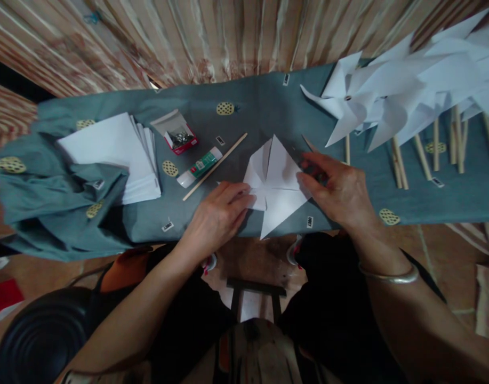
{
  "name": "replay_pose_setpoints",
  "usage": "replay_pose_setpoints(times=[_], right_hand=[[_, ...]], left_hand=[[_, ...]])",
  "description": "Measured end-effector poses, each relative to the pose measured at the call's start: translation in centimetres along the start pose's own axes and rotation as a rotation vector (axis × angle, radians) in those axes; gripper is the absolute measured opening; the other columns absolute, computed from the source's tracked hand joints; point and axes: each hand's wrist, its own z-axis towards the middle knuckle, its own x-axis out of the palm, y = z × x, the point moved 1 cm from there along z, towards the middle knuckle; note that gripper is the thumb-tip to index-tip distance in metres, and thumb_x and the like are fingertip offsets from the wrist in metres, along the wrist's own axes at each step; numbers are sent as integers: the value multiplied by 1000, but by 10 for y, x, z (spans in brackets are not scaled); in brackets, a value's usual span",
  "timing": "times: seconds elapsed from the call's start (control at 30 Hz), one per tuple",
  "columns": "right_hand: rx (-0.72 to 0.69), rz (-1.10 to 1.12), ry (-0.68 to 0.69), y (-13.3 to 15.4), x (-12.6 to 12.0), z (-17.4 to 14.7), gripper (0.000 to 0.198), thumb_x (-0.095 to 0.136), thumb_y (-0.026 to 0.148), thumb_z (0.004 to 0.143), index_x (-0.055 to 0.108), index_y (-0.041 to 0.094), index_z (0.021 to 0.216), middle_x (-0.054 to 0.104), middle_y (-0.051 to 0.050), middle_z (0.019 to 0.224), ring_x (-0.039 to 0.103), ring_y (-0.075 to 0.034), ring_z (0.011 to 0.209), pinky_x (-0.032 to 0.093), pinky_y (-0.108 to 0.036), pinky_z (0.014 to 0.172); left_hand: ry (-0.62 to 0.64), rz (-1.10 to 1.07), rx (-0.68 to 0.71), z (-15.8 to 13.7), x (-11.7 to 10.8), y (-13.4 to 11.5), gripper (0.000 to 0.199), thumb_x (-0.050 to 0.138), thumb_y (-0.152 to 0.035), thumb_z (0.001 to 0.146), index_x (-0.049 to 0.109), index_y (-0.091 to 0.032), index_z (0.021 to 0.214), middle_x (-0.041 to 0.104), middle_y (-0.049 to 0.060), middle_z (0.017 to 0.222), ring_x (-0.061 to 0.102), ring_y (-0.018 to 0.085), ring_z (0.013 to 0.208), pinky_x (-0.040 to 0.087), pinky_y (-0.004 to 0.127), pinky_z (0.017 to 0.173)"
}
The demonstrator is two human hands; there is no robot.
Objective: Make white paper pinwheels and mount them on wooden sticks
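A white paper square (282, 165), slit from its corners with its left flaps lifted, lies at the table's front edge, one corner jutting past it. My left hand (220, 213) is closed on its left side, fingertips and thumb together at the flap. At the right side is my right hand (334, 184), with its fingers loosely bent and apart from the thumb; the thumb touches the paper's edge. A thin pointed tip (307, 143) shows just beyond the right fingers; what it belongs to is hidden. A wooden stick (215, 167) lies left of the paper, along a green-and-white glue stick (200, 167).
A red-and-white box (182, 140) of small metal pieces stands open behind the glue. Stacked white paper (108, 152) lies at the left by bunched tablecloth (64, 202). Several finished paper pinwheels (408, 90) on wooden sticks fill the right. A curtain (228, 37) hangs behind the table.
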Motion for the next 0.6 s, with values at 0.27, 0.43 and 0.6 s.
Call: replay_pose_setpoints(times=[0.27,0.43,0.6], right_hand=[[184,169,16,-1,-2,-17,39,69,28,79,70,23,118,76,0,80,69,-18,67,58,-34,71],[331,257,-32,-9,-3,-31,37,73,33,76,69,22,111,75,-1,80,70,-18,68,58,-35,71],[469,438,3,-9,-3,-44,38,76,35,73,66,20,106,74,-1,79,71,-18,62,60,-33,61]], left_hand=[[-62,-63,-5,-3,-4,-3,35,56,-13,91,59,-15,125,62,15,132,57,28,120,53,49,99],[-35,-76,83,1,5,-26,28,59,-27,94,61,-14,119,68,13,118,61,26,108,54,44,90],[41,-12,105,6,15,-36,24,60,-22,93,62,-11,114,70,12,115,62,26,105,53,40,88]])
